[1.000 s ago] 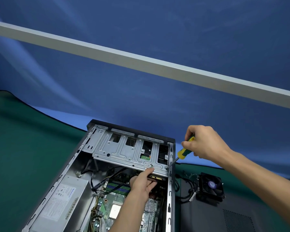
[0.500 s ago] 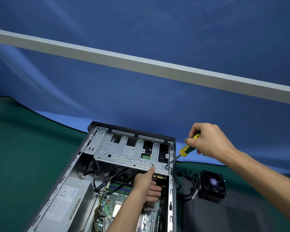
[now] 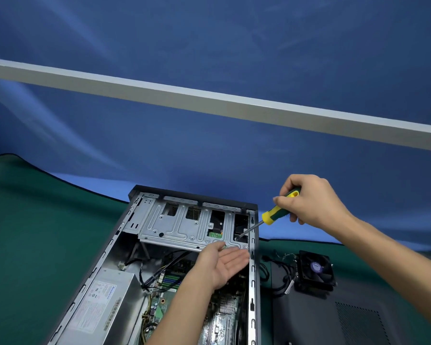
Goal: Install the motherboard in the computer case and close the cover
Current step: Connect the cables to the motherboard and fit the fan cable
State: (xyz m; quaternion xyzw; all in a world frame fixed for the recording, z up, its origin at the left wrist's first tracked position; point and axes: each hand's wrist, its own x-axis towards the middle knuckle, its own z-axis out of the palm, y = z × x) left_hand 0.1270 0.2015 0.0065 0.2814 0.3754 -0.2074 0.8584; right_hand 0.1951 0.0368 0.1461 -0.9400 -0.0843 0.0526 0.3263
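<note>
Since half a second ago the left hand (image 3: 223, 266) has turned palm up and uncurled; its grip is now loose and flat, fingers straight, holding nothing, with the fingertips against the lower edge of the metal drive bracket (image 3: 184, 226).

The computer case (image 3: 132, 277) lies open on the green tabletop (image 3: 35, 245), its far end toward the blue backdrop (image 3: 209, 150). The motherboard (image 3: 169, 280) sits on the floor of the case, below and nearer than the left hand, partly hidden by that forearm. A grey power supply (image 3: 102, 307) fills the near left corner of the case. To the right of the case lies a dark cover panel (image 3: 334, 317), with a black fan (image 3: 315, 270) resting on its far end.

The right hand (image 3: 309, 202) hovers above the case's right wall, its grip closed round the yellow-and-green handle of a screwdriver (image 3: 275, 215). The shaft slants down and left, the tip at the bracket's right end, just beyond the left fingertips.
</note>
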